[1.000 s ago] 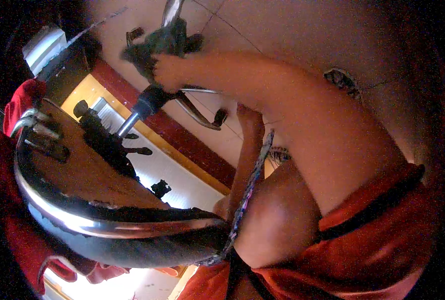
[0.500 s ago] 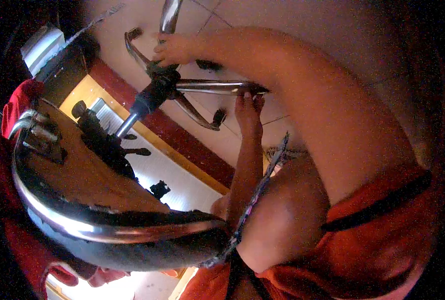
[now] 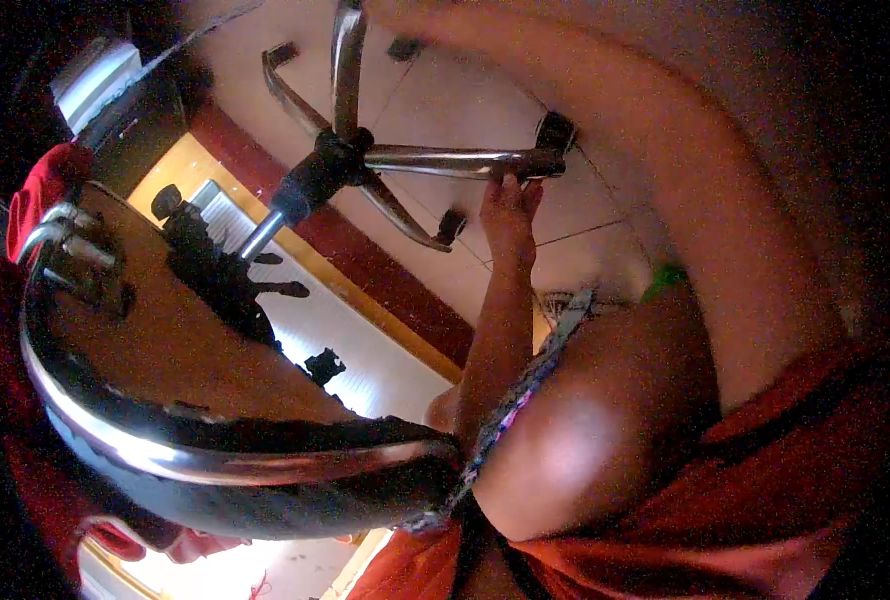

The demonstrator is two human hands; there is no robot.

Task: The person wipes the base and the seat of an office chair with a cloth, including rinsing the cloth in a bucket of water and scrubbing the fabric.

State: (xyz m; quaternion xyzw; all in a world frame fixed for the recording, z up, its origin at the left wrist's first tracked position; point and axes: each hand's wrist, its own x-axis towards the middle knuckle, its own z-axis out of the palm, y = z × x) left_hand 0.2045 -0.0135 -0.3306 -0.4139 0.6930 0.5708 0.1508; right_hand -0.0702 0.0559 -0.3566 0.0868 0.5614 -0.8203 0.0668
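An office chair lies tipped over, its star base (image 3: 445,160) with chrome legs and black casters raised off the tiles. My left hand (image 3: 512,215) grips one chrome leg from below, close to its caster (image 3: 555,135). My right arm (image 3: 605,50) stretches across the top right to the frame's upper edge. Only a sliver of my right hand (image 3: 390,12) shows there, beside the upper chrome leg (image 3: 347,60), and its fingers are hidden. A black sleeve and a silver gas lift (image 3: 262,236) join the base to the dark seat mechanism (image 3: 215,270).
The brown seat underside (image 3: 185,340) and a curved chrome armrest (image 3: 215,465) fill the lower left. My bare knee (image 3: 575,450) and orange clothing (image 3: 765,470) are at the lower right. Behind lie floor tiles (image 3: 435,110), a dark red strip (image 3: 385,275) and red cloth (image 3: 40,200).
My right hand has left the hub of the base and moved up, mostly out of the frame. My left hand still holds the same leg. More of the base and its casters shows.
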